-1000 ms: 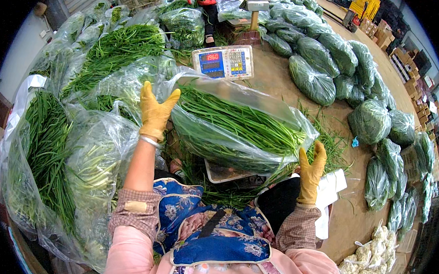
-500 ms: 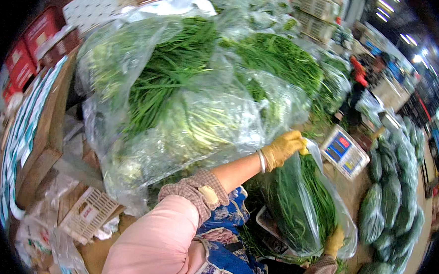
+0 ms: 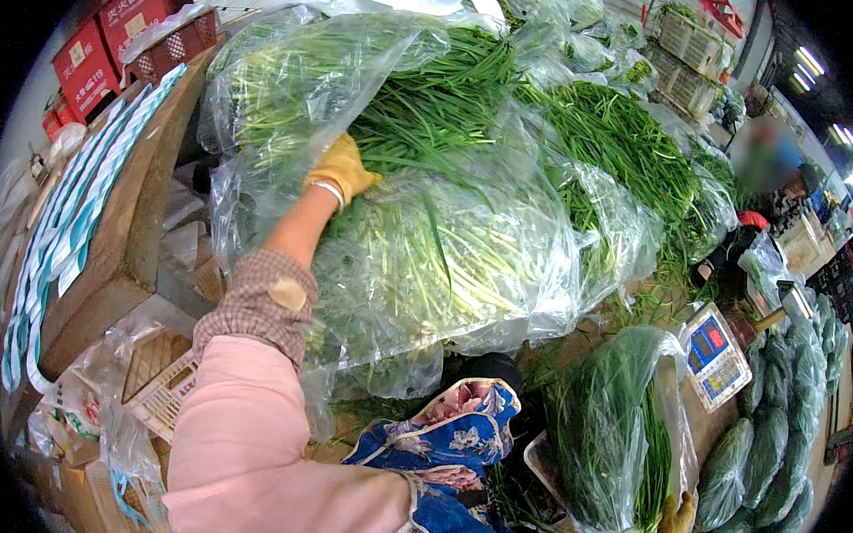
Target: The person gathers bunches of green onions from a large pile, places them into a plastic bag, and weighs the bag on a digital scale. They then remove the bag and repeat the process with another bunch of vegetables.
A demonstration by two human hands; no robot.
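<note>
Head view: since a second ago I have turned left from the scale [image 3: 716, 354]. My left hand [image 3: 340, 168], gloved yellow, now lies spread on the big bag of chives [image 3: 427, 257] in the far-left pile. My right hand [image 3: 673, 530] stays low at near right, at the foot of the smaller bag [image 3: 620, 441] standing in a tray; its fingers' grip I cannot tell. Both bags are clear plastic, full of green stalks. Judged: reaching for more stock.

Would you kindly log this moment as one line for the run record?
left hand: yellow glove, pressed on piled clear plastic bags of green chives | right hand: yellow glove, beside upright clear bag of chives | grey scale nearby
</note>
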